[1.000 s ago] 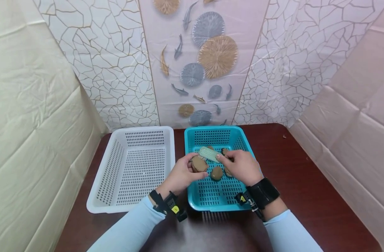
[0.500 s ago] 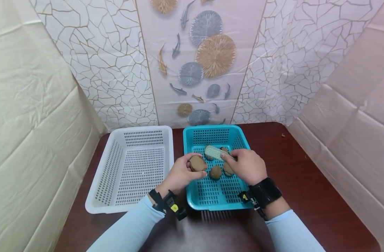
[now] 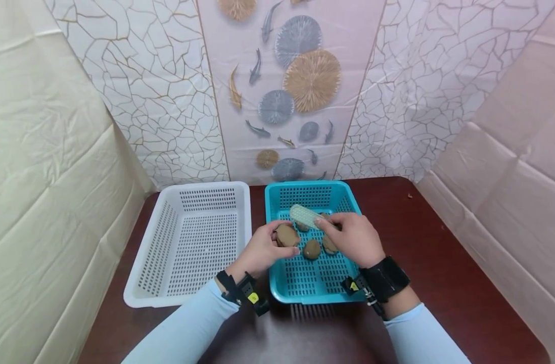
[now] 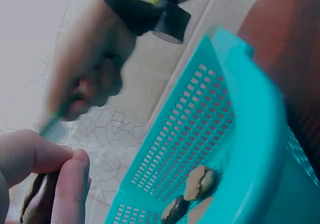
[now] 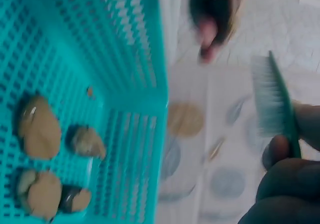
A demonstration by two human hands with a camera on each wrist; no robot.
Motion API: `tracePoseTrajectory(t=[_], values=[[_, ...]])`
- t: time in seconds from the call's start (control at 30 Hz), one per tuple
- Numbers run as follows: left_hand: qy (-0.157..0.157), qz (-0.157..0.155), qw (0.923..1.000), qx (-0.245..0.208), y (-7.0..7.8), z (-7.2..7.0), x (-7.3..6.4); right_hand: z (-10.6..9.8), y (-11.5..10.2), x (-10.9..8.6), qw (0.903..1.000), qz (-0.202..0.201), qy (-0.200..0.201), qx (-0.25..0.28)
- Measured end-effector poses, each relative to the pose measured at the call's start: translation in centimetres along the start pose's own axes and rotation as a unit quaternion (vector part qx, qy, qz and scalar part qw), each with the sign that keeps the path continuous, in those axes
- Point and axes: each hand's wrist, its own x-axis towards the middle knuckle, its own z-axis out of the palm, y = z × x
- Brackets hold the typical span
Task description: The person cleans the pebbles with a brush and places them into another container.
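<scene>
My left hand (image 3: 261, 250) grips a mud-coated stone (image 3: 287, 236) over the left side of the teal basket (image 3: 305, 288); its flat brown mud face points up in the head view. From the left wrist camera the held stone (image 4: 41, 199) looks dark and glossy between fingers and thumb. My right hand (image 3: 357, 240) holds a green brush (image 3: 305, 216) by one end, just beyond the stone and apart from it. Pale bristles (image 5: 265, 97) line one side of the brush in the right wrist view. Several more muddy stones, one near the middle (image 3: 312, 249), lie in the teal basket.
A white perforated basket (image 3: 206, 247) stands left of the teal one on the dark red table (image 3: 423, 253). Behind them hangs a patterned cloth (image 3: 277, 136). Beige cloth walls (image 3: 54, 202) flank both sides.
The brush first swung right, away from the held stone, then came partly back left and up. My left hand has stayed almost still, keeping its grip on the stone.
</scene>
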Motion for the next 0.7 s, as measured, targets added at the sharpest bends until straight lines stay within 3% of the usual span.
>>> tracePoseTrajectory(t=[0.07,0.23,0.3,0.43,0.6,0.7], values=[[-0.006,0.001,1.0,-0.003,0.0,0.1,0.0,0.3,-0.2,0.0,0.9999,-0.009,-0.012,0.005],[0.0,0.0,1.0,0.002,-0.1,0.1,-0.1,0.5,0.6,-0.2,0.997,0.024,0.008,-0.073],[0.002,0.0,0.9999,0.01,-0.1,0.0,-0.1,0.4,0.6,-0.3,0.9978,0.018,0.018,-0.061],[-0.006,0.003,1.0,0.005,0.1,0.0,-0.1,0.4,-0.1,-0.3,0.9999,-0.011,-0.012,-0.002],[0.006,0.002,1.0,0.001,0.1,-0.2,-0.1,0.5,0.0,-0.5,0.9974,0.018,0.006,-0.07],[0.01,0.002,0.9999,0.001,0.0,-0.3,-0.2,0.3,-0.5,-0.6,0.9983,0.004,0.021,-0.055]])
